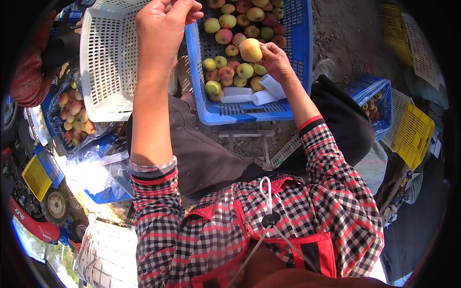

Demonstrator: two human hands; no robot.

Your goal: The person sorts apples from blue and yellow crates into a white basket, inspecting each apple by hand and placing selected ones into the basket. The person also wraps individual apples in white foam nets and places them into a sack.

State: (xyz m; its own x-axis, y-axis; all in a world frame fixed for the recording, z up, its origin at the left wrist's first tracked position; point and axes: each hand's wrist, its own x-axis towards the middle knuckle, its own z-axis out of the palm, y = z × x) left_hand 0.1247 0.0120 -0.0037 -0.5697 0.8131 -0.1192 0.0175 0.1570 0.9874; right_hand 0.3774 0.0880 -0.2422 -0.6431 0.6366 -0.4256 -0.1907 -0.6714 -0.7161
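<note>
My right hand [275,61] grips a yellow-pink apple [251,50] above the blue plastic crate [248,117] in front of me. My left hand [171,16] is raised at the top edge of the view, between the blue crate and a white perforated crate [106,64]. Its fingers are bent and partly cut off, so I cannot tell whether they hold anything. Many red, green and yellow apples [226,73] lie in the blue crate. White foam net sleeves [268,97] rest in its near right corner.
At the left, a plastic-lined crate holds more apples [75,111], beside clear plastic film [97,169]. Another person's red sleeve [30,72] shows at upper left. A blue crate [385,108] with apples and a yellow crate [414,136] are at the right. A red vehicle [34,223] stands lower left.
</note>
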